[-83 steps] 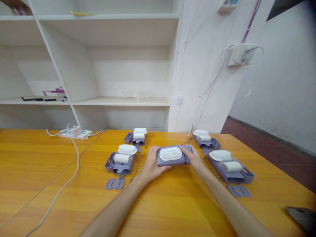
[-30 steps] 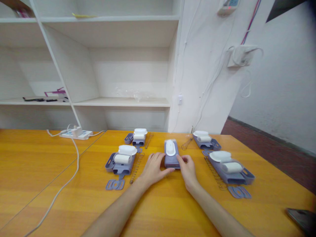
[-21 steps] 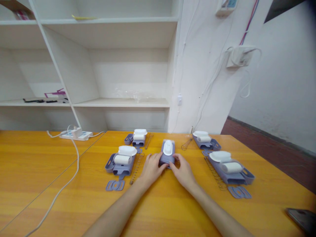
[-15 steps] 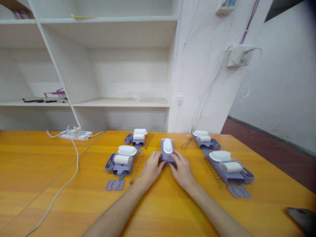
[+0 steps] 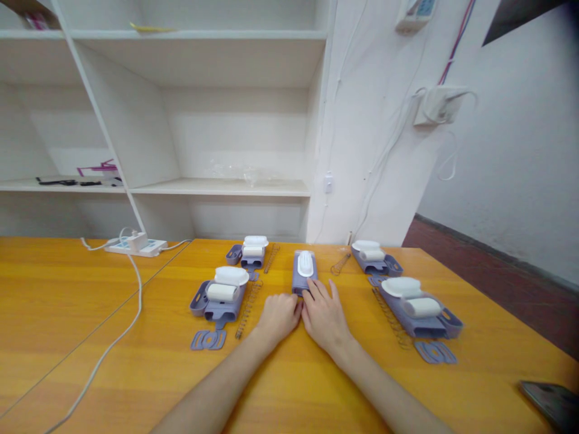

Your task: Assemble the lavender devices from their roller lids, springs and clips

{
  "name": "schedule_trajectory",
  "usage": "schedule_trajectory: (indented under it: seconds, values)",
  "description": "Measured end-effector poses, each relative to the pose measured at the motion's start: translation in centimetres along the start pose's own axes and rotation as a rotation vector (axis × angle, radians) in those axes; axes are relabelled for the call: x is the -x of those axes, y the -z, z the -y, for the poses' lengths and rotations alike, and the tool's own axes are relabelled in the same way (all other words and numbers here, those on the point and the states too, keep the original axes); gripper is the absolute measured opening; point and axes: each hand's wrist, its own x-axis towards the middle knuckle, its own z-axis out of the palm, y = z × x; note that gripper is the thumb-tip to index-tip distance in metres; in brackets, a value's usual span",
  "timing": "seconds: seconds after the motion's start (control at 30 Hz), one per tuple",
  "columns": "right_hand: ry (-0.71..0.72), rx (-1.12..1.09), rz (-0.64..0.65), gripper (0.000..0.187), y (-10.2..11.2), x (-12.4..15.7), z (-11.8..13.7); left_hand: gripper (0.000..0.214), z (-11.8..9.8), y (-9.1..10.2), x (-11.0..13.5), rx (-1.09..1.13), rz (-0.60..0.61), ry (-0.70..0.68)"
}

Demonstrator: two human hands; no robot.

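A grey-purple plastic case [image 5: 298, 278] lies in front of me, with a white ridged oval piece [image 5: 306, 264] on its top. My right hand [image 5: 324, 314] is at the case's near end, its fingers stretched forward and apart, the fingertips touching the near right edge. Close beside it, my left hand [image 5: 278, 316] rests at the near left corner with its fingers curled in. What those fingers hold, if anything, is hidden. The two thumbs come close together just in front of the case.
Similar purple housings [image 5: 226, 308] with white rollers [image 5: 422, 307], white oval pieces and coil springs [image 5: 248, 308] lie to both sides. Flat purple frames [image 5: 436, 352] lie nearer me. A power strip [image 5: 136, 244] with a cable stands left; a phone [image 5: 552, 401] lies right.
My left hand has drawn back from the case's left side and curled its fingers. My right hand has slid back toward the near end, fingers straighter. The case stays about where it was.
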Motion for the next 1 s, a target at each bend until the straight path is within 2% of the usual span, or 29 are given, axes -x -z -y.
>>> schedule_trajectory:
  seconds: [0.27, 0.4, 0.5, 1.0]
  values:
    - [-0.006, -0.010, 0.026, 0.035, -2.2, -3.0, -1.7, 0.039, 0.1, 0.2, 0.2, -0.006, 0.024, 0.008]
    - [-0.090, 0.009, 0.028, 0.030, -2.9, -4.1, -2.3, 0.039, 0.0, 0.3, 0.2, 0.002, 0.041, 0.017]
    - [-0.177, 0.017, 0.030, 0.026, -3.3, -4.5, -2.3, 0.040, -0.1, 0.5, 0.2, 0.008, 0.047, 0.023]
    - [-0.315, 0.027, -0.016, 0.024, -3.6, -4.6, -1.6, 0.040, -0.1, 0.9, 0.3, 0.031, 0.058, 0.036]
